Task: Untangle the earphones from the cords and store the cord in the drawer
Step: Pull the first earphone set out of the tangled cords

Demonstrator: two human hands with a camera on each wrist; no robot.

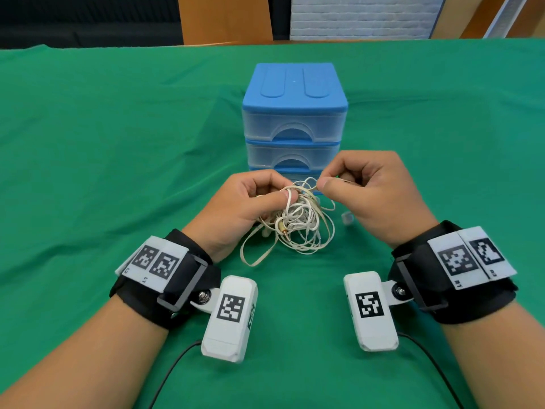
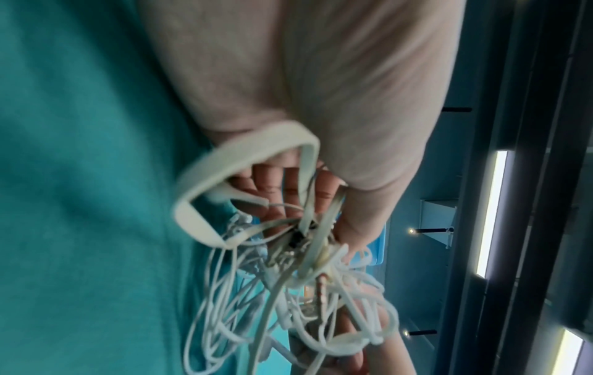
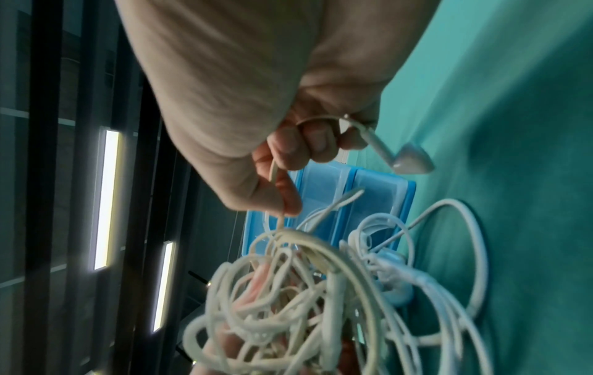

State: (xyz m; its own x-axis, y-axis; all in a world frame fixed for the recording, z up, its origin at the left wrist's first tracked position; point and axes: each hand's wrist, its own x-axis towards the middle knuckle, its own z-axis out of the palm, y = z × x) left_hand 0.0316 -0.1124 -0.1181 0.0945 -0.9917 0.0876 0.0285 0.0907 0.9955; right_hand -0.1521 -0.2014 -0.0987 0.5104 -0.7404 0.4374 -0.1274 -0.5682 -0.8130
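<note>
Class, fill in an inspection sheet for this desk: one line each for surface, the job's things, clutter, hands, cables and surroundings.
Surface: green cloth covers the table.
Job's things: tangle of white cords held above the cloth; an earbud hangs by the right hand; blue drawer unit behind, visible drawers closed.
Clutter: nothing seen.
Hands: left hand grips the tangle; right hand pinches one strand.
Cables: black leads run from the wrist cameras.
Surroundings: white brick wall and wooden panels behind the table.
</note>
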